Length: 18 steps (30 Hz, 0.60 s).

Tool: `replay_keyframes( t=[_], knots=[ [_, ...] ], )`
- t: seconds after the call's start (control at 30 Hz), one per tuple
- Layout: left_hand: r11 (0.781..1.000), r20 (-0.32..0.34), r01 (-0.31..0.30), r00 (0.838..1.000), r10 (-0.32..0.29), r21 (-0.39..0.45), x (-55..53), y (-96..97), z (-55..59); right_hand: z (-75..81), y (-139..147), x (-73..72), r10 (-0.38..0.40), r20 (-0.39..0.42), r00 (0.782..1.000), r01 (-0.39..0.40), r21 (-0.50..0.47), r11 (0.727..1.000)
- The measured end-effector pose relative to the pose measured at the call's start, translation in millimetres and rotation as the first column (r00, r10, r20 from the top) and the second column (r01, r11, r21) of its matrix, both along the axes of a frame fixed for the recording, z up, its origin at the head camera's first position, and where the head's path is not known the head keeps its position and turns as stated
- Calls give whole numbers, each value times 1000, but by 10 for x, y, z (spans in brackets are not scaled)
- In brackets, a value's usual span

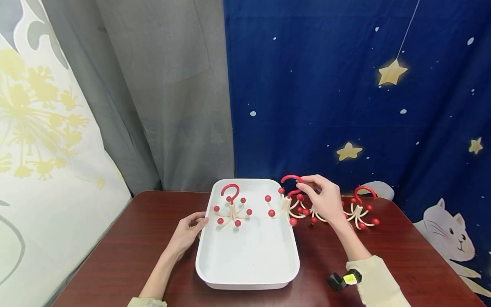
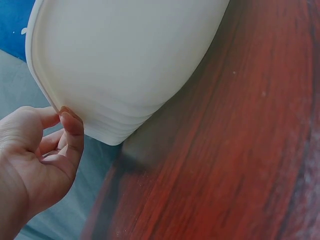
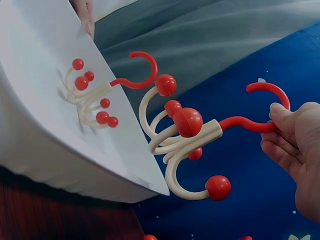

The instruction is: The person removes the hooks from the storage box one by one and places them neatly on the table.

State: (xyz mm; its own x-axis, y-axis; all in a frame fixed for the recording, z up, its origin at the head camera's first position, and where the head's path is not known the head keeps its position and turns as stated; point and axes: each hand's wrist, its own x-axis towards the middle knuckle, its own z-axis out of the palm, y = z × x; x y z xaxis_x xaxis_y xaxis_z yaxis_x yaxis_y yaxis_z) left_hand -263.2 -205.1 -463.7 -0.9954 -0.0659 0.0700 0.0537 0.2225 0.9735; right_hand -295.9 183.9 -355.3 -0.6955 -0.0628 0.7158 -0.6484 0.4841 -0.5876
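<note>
My left hand [image 1: 187, 233] pinches the rim of a white tray [image 1: 249, 260] at its left side; the left wrist view shows thumb and fingertips meeting on that rim. With my right hand [image 1: 326, 199] I hold a multi-arm hanging hook [image 3: 210, 132] by its red curved top. Its cream arms end in red balls and hang over the tray's far right edge. A matching hook [image 1: 232, 213] stands inside the tray toward the back left, its red curve upward. Right of the tray, another such hook [image 1: 314, 213] is partly hidden behind my right hand.
One more hook [image 1: 358, 213] stands at the back right of the dark red wooden table [image 1: 153, 238]. Grey curtain [image 1: 168, 106] and blue star-patterned curtain [image 1: 307, 106] hang behind the table. A black device [image 1: 345, 279] sits at my right sleeve.
</note>
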Motion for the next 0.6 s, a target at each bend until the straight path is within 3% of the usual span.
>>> replay_keyframes(
  t=[0.6],
  knots=[
    [1000, 15, -10, 1000, 10, -8, 13, 11, 28, 20, 614, 179, -97, -15, 995, 97, 55, 994]
  ],
)
